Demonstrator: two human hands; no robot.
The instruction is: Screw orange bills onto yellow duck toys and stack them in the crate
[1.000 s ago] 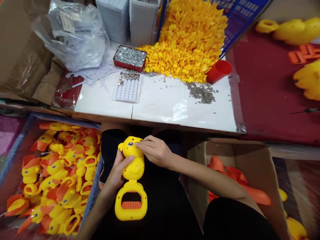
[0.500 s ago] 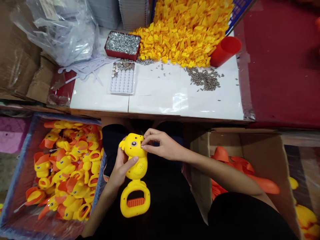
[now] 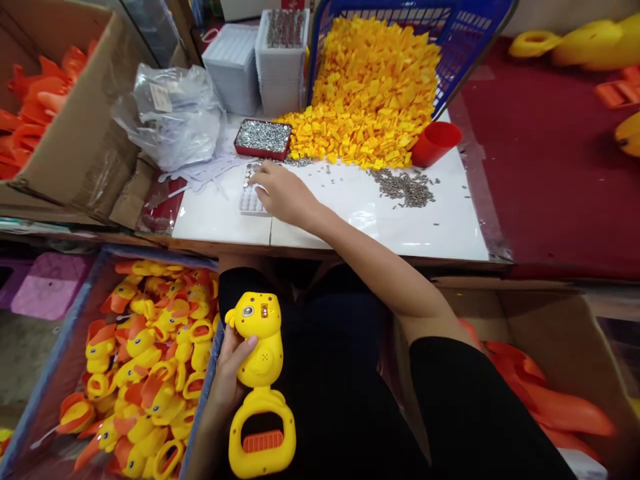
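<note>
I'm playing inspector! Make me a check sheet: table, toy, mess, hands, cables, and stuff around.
Surface: white tabletop, shiny, with a seam.
Job's things: yellow duck toy with a square opening in its head; tray with round metal discs.
Clutter: loose metal pieces; yellow parts spilling from a blue basket.
Hands: left hand holds the duck toy; right hand is at the tray, and whether it grips anything can't be told.
Cables: nothing seen.
Surroundings: bin of orange-billed ducks on the left; cardboard box with orange parts on the right.
</note>
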